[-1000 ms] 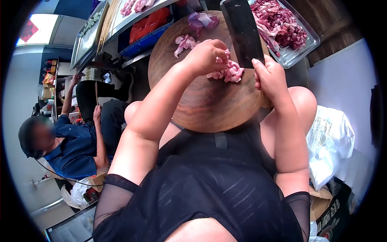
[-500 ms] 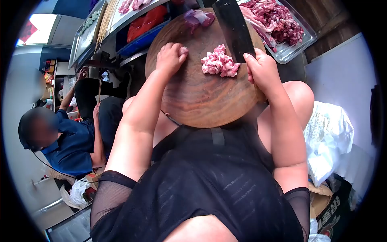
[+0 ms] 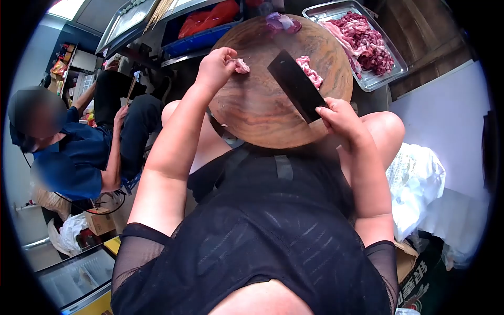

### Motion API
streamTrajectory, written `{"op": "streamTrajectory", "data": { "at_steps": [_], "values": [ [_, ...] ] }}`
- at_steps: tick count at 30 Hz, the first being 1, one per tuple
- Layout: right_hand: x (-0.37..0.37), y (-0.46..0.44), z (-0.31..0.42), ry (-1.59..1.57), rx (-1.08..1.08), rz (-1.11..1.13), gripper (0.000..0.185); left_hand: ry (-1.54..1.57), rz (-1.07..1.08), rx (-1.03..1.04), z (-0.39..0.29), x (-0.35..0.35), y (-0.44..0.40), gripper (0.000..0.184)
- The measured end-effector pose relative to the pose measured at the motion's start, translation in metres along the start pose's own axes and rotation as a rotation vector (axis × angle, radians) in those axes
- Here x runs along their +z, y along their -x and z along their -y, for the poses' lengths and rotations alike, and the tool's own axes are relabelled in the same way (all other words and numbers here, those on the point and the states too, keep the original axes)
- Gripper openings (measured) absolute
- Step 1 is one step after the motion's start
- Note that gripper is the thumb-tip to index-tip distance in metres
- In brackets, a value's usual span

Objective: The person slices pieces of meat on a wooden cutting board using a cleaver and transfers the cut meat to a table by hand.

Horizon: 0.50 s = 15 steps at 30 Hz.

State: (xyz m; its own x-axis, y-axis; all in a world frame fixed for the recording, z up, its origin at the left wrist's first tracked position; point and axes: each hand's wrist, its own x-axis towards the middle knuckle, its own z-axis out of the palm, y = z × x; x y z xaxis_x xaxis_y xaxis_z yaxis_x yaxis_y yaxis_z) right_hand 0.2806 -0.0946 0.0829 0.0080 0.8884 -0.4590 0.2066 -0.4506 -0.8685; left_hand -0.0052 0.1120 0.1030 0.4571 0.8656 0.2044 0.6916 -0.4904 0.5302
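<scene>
My left hand [image 3: 219, 67] pinches a small pink piece of meat [image 3: 242, 66] over the left part of the round wooden board [image 3: 257, 110]. My right hand [image 3: 338, 119] is closed round the handle of a dark cleaver [image 3: 297, 86], its broad blade slanting up and left over the board. Beside the blade, partly hidden by it, lies a pile of cut pink meat [image 3: 310, 72]. A darker purplish piece of meat [image 3: 283, 22] rests at the board's far edge.
A metal tray [image 3: 402, 67] of chopped red meat stands beyond the board at the right. A blue crate [image 3: 202, 46] with red plastic is at the far left. A seated person [image 3: 79, 157] holds thin sticks at left. A white bag [image 3: 417, 184] lies at right.
My left hand moved from the central pile to the left side of the board. The cleaver came down and nearer, tilting further left. The camera view shifted, and the seated person appears further left.
</scene>
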Motion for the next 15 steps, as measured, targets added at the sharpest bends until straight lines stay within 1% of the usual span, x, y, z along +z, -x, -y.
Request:
{"op": "streamTrajectory", "data": {
  "at_steps": [1,3,4,6,7,8,10,11,14,15],
  "values": [
    [0.002,0.000,-0.004,0.000,-0.028,-0.045,0.018,0.009,-0.006,0.000,-0.005,-0.004,0.001,0.019],
    [0.005,-0.001,-0.012,0.004,-0.056,-0.098,0.019,0.567,0.138,-0.223,-0.018,-0.011,0.001,0.026],
    [0.006,-0.002,-0.017,0.010,-0.040,-0.137,0.018,0.575,0.138,-0.218,-0.021,-0.012,0.000,0.026],
    [0.007,-0.001,-0.021,0.024,-0.018,-0.178,0.019,0.978,0.262,-0.229,-0.027,-0.011,0.000,0.030],
    [0.009,0.000,-0.020,-0.033,-0.010,-0.185,0.019,0.994,0.256,-0.275,-0.043,-0.013,0.004,0.027],
    [0.011,0.002,-0.019,-0.089,-0.002,-0.191,0.019,1.005,0.256,-0.275,-0.050,-0.008,0.011,0.027],
    [0.013,0.004,-0.015,-0.058,-0.013,-0.206,0.018,1.052,0.334,-0.365,-0.060,0.001,0.022,0.025],
    [0.015,0.006,-0.015,-0.036,-0.026,-0.215,0.018,1.099,0.366,-0.389,-0.052,0.017,0.028,0.023],
    [0.020,0.012,-0.007,-0.064,0.005,-0.221,0.019,1.002,0.481,-0.608,-0.014,0.071,0.051,0.026],
    [0.023,0.015,-0.007,-0.058,0.015,-0.215,0.019,0.972,0.479,-0.659,-0.012,0.074,0.059,0.027]
  ]
}}
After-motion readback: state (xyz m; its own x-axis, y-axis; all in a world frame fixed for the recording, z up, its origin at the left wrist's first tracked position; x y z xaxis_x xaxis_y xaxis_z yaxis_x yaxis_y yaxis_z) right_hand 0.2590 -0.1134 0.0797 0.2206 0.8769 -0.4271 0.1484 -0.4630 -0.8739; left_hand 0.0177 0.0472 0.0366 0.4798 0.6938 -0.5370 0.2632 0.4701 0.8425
